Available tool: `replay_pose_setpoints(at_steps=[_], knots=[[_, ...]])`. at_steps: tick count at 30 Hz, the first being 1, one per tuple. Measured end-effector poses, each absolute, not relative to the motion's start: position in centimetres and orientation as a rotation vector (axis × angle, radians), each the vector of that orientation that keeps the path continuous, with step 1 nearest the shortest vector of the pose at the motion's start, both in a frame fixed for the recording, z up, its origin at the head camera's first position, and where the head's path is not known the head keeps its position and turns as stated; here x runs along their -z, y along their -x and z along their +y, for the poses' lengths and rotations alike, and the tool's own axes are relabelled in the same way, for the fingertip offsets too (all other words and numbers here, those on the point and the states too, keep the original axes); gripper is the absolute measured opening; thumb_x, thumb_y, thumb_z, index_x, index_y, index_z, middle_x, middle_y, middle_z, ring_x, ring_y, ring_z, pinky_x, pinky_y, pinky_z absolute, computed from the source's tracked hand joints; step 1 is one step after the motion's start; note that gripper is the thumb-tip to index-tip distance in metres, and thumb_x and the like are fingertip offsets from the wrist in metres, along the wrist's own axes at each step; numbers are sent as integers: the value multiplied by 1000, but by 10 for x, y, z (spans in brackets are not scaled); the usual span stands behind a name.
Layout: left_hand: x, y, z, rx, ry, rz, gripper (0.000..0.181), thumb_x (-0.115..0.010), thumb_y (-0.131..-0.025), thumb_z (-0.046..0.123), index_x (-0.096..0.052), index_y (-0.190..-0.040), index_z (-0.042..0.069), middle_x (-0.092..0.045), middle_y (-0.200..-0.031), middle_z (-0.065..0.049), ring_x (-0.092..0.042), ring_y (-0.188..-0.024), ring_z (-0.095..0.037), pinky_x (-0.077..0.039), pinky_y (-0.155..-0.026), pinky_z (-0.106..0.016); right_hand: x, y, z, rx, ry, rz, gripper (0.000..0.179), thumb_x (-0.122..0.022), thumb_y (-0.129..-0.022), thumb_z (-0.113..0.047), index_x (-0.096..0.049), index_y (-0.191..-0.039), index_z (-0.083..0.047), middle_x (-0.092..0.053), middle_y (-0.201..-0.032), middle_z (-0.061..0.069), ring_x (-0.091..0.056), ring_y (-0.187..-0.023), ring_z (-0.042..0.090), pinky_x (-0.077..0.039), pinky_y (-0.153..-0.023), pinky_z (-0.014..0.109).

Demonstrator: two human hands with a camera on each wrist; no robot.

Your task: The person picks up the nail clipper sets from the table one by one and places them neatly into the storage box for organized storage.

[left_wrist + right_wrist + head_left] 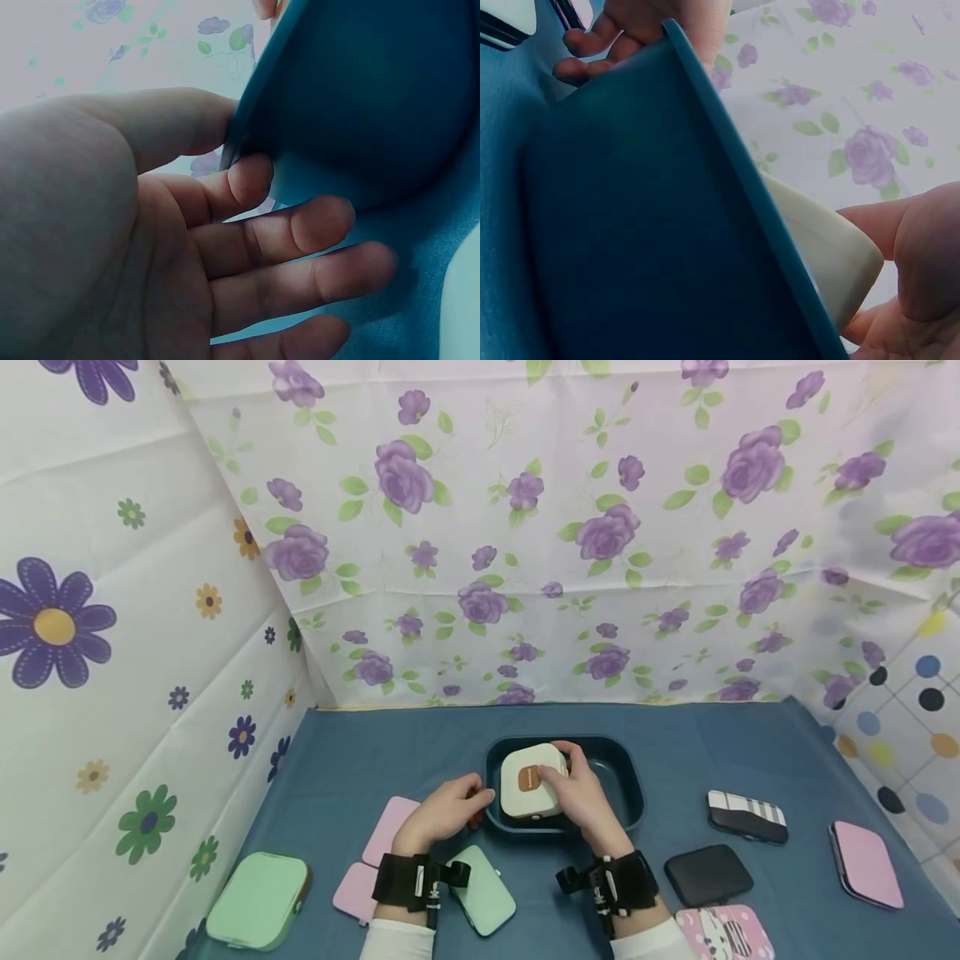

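Observation:
A dark blue tray (621, 785) with rounded corners sits at the middle of the table. My left hand (444, 814) pinches its left rim between thumb and index finger; in the left wrist view the other fingers (322, 274) extend below the rim. My right hand (583, 795) grips a cream rounded case (513, 775) with a brown label, thumb on top near the label. That case is over the left part of the tray. In the right wrist view, the cream case (829, 251) shows above the tray's rim (735, 150), and its lower part is hidden behind it.
Around the tray lie a light green case (255, 902), pink cases (392, 827), a mint case (483, 893), a black-and-white striped case (746, 818), a black pouch (708, 875), a pink cartoon case (726, 935) and another pink case (868, 864). Flowered cloth (480, 552) hangs behind.

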State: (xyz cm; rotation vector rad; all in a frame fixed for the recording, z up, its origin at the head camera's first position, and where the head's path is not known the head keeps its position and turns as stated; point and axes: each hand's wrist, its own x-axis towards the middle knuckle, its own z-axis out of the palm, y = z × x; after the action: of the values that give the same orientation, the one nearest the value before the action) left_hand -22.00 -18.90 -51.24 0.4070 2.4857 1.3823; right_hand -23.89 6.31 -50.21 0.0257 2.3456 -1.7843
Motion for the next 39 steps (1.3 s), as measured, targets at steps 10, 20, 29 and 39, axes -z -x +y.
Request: replay_pose_setpoints(at_steps=[10, 20, 29, 39], knots=[[511, 220, -189, -1396, -415, 2484, 31, -57, -113, 32, -59, -91, 10, -65, -82, -12, -66, -75, -31, -45, -63, -35, 511, 244, 62, 1783, 10, 2257, 56, -65, -108, -30, -40, -156, -15, -56, -129, 21, -67, -102, 28, -57, -81, 38], [508, 219, -190, -1375, -411, 2488, 31, -57, -113, 33, -61, -92, 11, -65, -84, -12, -66, -77, -31, -46, -65, -35, 512, 246, 64, 1745, 30, 2243, 55, -67, -108, -31, -43, -154, -14, -58, -119, 20, -67, -94, 28, -55, -77, 37], [508, 218, -189, -1379, -402, 2485, 31, -57, -113, 32, -60, -92, 9, -66, -84, -16, -63, -75, -33, -42, -63, -35, 515, 246, 63, 1705, 16, 2283, 51, -63, -109, -30, -47, -153, -11, -65, -115, 17, -66, -92, 26, -53, -75, 35], [510, 218, -189, -1384, -407, 2484, 34, -57, -112, 34, -61, -92, 7, -66, -84, -16, -64, -76, -33, -43, -63, -35, 513, 244, 66, 1525, 77, 2411, 46, -62, -109, -28, -51, -151, -10, -69, -117, 15, -67, -87, 23, -54, -71, 36]])
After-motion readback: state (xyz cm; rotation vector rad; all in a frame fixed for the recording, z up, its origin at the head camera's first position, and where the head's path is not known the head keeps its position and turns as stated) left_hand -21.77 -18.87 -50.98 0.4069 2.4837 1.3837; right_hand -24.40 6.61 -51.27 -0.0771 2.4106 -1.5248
